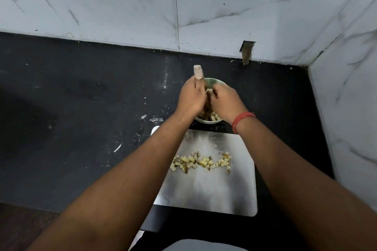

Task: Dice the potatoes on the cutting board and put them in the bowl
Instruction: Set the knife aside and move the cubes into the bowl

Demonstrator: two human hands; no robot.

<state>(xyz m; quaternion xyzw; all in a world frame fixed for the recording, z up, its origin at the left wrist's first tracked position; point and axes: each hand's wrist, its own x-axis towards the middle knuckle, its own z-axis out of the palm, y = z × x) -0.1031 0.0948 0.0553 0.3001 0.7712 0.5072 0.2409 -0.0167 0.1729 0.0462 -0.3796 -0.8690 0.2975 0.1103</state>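
Note:
A pale green bowl (216, 82) stands on the black counter just beyond the cutting board (224, 191) and holds diced potato (213, 117). Both hands hover over it, close together. My left hand (191, 99) is a fist around a knife, whose pale handle end (198, 71) sticks up past the thumb. The blade is hidden between the hands. My right hand (226, 100) has its fingers curled in toward the blade above the bowl; what they hold is hidden. A row of potato dice (202, 162) lies across the middle of the board.
The black counter (81, 108) stretches to the left, speckled with white scraps. Marble wall tiles (204, 6) close off the back and the right side, forming a corner. The board's near edge sits close to the counter's front edge.

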